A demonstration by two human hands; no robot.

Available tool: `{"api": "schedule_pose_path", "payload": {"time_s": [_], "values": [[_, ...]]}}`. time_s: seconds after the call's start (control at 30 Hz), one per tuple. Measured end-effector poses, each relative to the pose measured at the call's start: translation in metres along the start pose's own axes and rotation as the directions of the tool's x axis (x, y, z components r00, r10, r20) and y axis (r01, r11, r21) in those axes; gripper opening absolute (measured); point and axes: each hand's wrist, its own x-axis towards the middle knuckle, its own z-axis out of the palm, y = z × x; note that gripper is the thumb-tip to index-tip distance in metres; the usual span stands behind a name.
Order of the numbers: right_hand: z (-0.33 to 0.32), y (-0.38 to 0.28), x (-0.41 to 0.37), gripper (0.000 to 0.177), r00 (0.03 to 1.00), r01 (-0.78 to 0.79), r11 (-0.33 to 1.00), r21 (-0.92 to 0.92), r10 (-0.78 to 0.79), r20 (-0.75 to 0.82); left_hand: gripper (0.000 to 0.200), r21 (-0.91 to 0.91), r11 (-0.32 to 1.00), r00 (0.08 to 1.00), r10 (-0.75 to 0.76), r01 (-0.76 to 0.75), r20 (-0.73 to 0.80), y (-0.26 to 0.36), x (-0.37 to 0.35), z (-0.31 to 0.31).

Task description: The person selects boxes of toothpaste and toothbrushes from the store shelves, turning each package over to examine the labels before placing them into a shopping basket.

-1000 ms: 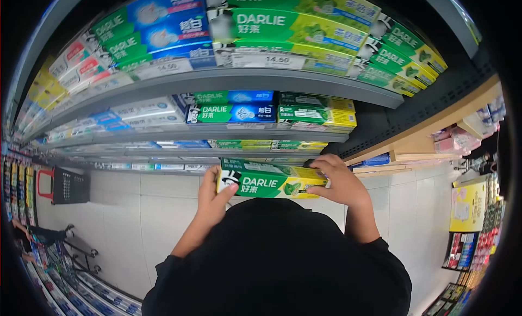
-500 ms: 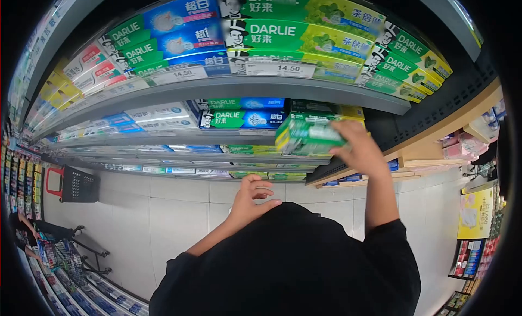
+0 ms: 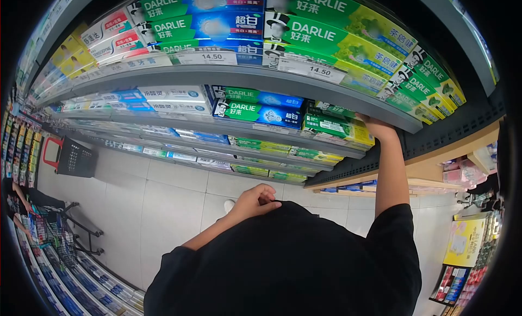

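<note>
My right hand (image 3: 380, 130) reaches into the second shelf at its right end, under the shelf above. Its fingertips are by an upper green toothpaste box (image 3: 338, 110), and most of the fingers are hidden, so their grip does not show. Below that box lies a green and yellow toothpaste box (image 3: 333, 127), long side forward. To their left are blue and green DARLIE toothpaste boxes (image 3: 258, 114). Down in front of my chest, my left hand (image 3: 254, 201) holds nothing; its fingers are loosely curled, with the thumb apart.
Stacked toothpaste boxes (image 3: 331, 33) fill the top shelf, above a price tag (image 3: 311, 70) reading 14.50. Lower shelves hold more boxes. On the tiled floor (image 3: 174, 207) stands a black basket with a red handle (image 3: 77, 157). A person with a shopping cart (image 3: 54, 229) is at left.
My right hand has carried the green toothpaste box onto the second shelf and reached deeper in at the right. My left hand's fingers have curled more. The view has turned slightly.
</note>
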Motion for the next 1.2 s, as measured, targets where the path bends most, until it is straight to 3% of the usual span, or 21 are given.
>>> {"api": "schedule_pose_path", "payload": {"time_s": [0.07, 0.17, 0.37, 0.47, 0.53, 0.57, 0.6, 0.63, 0.67, 0.7, 0.8, 0.9, 1.0, 1.07, 1.2], "values": [[0.0, -0.002, 0.005, 0.04, 0.997, -0.018, 0.997, 0.07, 0.013, 0.073, 0.038, -0.016, 1.0, 1.0, -0.005, 0.005, -0.015, -0.003, -0.001, 0.0], [0.031, 0.007, 0.006, 0.043, 0.997, 0.025, 0.993, -0.114, -0.032, -0.066, 0.035, -0.097, 0.995, 1.0, -0.008, 0.006, -0.019, -0.008, -0.004, -0.001], [0.022, 0.003, 0.009, 0.051, 0.994, -0.007, 0.996, -0.083, 0.016, 0.107, 0.028, -0.136, 0.991, 0.998, -0.011, 0.001, -0.068, -0.001, -0.011, -0.013], [0.025, 0.005, 0.007, 0.047, 0.998, 0.013, 0.998, -0.06, -0.01, 0.056, 0.024, -0.155, 0.986, 0.993, 0.046, -0.063, -0.107, 0.015, -0.015, -0.032], [0.032, 0.011, 0.008, 0.049, 0.999, 0.015, 0.999, -0.046, -0.012, 0.053, 0.018, 0.009, 0.991, 0.991, 0.133, -0.133, -0.023, 0.045, -0.027, -0.059], [0.033, 0.014, 0.008, 0.049, 0.999, 0.012, 0.999, -0.041, -0.01, 0.05, 0.016, -0.036, 0.98, 0.973, 0.2, -0.198, 0.112, 0.067, -0.037, -0.075], [0.033, 0.015, 0.008, 0.051, 0.998, 0.0, 1.0, -0.031, 0.002, 0.056, 0.013, -0.09, 0.963, 0.932, 0.269, -0.255, 0.241, 0.09, -0.048, -0.093], [0.033, 0.014, 0.008, 0.052, 0.998, -0.011, 1.0, -0.021, 0.012, 0.064, 0.013, -0.177, 0.91, 0.82, 0.415, -0.375, 0.394, 0.105, -0.058, -0.113], [0.032, 0.013, 0.009, 0.054, 0.997, -0.017, 1.0, -0.01, 0.018, 0.071, 0.012, -0.427, 0.788, 0.649, 0.611, -0.443, 0.454, 0.116, -0.068, -0.126], [0.032, 0.012, 0.009, 0.055, 0.997, -0.024, 1.0, -0.02, 0.025, 0.077, 0.014, -0.75, 0.403, 0.135, 0.909, -0.524, 0.395, 0.122, -0.059, -0.125], [0.031, 0.008, 0.006, 0.059, 0.996, -0.042, 0.998, -0.044, 0.045, 0.078, 0.021, -0.872, 0.425, -0.203, 0.856, -0.244, 0.475, 0.162, -0.084, -0.136], [0.029, -0.005, -0.006, 0.059, 0.999, -0.033, 0.992, -0.118, 0.033, -0.002, 0.021, -0.815, 0.434, -0.368, 0.738, -0.384, 0.566, 0.187, -0.09, -0.151], [0.034, -0.035, -0.034, 0.055, 0.974, -0.006, 0.977, -0.211, -0.043, -0.223, 0.018, -0.781, 0.511, -0.349, 0.703, -0.358, 0.62, 0.172, -0.107, -0.169], [0.043, -0.056, -0.06, 0.053, 0.919, 0.022, 0.981, -0.193, -0.096, -0.382, 0.022, -0.77, 0.475, -0.331, 0.71, -0.426, 0.622, 0.175, -0.107, -0.183], [0.054, -0.124, -0.105, 0.046, 0.851, 0.151, 0.987, -0.061, -0.161, -0.5, 0.021, -0.719, 0.46, -0.246, 0.726, -0.52, 0.642, 0.171, -0.111, -0.211]]}}
